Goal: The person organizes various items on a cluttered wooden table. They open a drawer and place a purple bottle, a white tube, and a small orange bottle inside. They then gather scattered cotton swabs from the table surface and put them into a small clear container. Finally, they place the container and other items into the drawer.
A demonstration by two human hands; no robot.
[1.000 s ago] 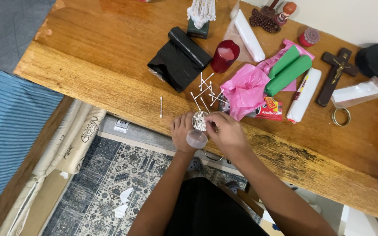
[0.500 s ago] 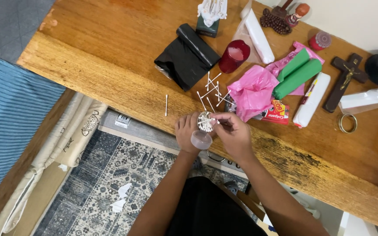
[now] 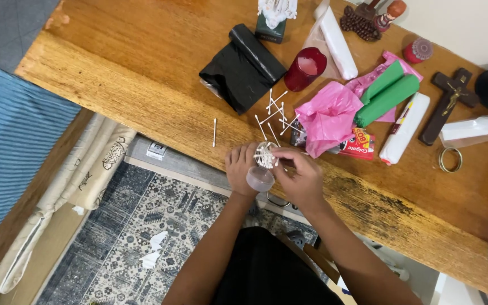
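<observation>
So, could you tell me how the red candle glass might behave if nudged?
The red glass stands upright on a flat table, so it probably slides rather than rolls. It looks thick-walled and wax-filled, so likely heavy for its size and breakable if tipped off.

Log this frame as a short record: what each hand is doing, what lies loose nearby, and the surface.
left hand: holds a small clear round container at the table edge
right hand: fingertips at the cotton swabs bunched in the container
loose swabs: scattered just beyond the hands; one lone swab apart
surface: wooden table
</observation>
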